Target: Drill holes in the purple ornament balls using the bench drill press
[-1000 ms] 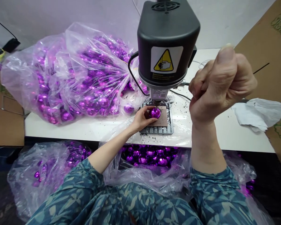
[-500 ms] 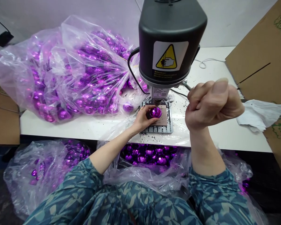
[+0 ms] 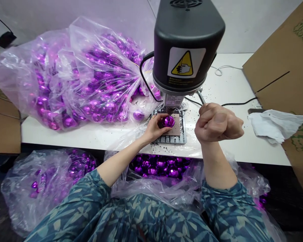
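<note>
My left hand (image 3: 155,127) has its thumb and fingers closed round a shiny purple faceted ball (image 3: 169,121). The ball rests on a brown square board (image 3: 176,129) on the metal base (image 3: 183,137) of a black drill press (image 3: 187,37), directly under its chuck (image 3: 170,110). Whether the drill bit touches the ball I cannot tell. To the right of the press, my right hand (image 3: 217,122) is closed in a fist round the end of the press's feed lever (image 3: 201,96). The lever's grip is hidden inside the fist.
A large clear bag (image 3: 91,77) of purple balls fills the left of the white table (image 3: 65,137). One loose ball (image 3: 138,115) lies near its mouth. Below the table edge hangs an open bag (image 3: 161,188) of balls. Crumpled white paper (image 3: 276,124) and a cardboard box (image 3: 275,57) are right.
My right hand has come down and a little to the left, with the lever. More of the lever's rod shows. My left hand and the ball have stayed in place.
</note>
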The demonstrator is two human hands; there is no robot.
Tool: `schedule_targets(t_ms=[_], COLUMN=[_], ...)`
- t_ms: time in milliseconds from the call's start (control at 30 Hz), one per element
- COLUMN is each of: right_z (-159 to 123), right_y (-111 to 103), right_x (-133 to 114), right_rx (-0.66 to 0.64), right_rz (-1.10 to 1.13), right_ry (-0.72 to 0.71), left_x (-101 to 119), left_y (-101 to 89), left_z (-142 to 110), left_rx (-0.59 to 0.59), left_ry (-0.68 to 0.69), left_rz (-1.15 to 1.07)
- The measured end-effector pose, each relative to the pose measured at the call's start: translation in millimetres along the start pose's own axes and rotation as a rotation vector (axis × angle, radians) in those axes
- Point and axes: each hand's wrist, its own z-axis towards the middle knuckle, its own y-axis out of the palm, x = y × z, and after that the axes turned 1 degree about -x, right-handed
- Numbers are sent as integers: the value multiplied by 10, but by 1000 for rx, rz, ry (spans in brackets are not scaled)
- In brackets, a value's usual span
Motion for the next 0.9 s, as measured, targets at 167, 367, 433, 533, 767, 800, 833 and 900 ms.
schedule_targets(t_ms=[167, 367, 433, 533, 767, 800, 833, 900], right_z=[43, 515, 595, 600, 547, 548, 549, 550], right_y=[8, 172, 201, 213, 209, 206, 203, 200], right_x=[-62, -2, 27, 39, 29, 28, 25, 19], right_rx=[4, 38, 38, 50, 101, 102, 102, 100], right_rz=[3, -70, -81, -79, -71, -69, -66, -52], right_ry=[120, 434, 490, 523, 481, 481, 481, 477], left_x=[-10, 285, 456, 654, 347, 237, 126, -85], left_y=[29, -61, -192, -428, -892, -943, -984, -1025], left_z=[18, -174, -388, -724, -217, 20, 271, 756], left_rx=[1, 70, -41, -490, -259, -115, 7, 109], left_ry=[-1, -6, 9, 81, 50, 17, -11, -57], left_rz=[-24, 43, 81, 128, 185, 236, 297, 403])
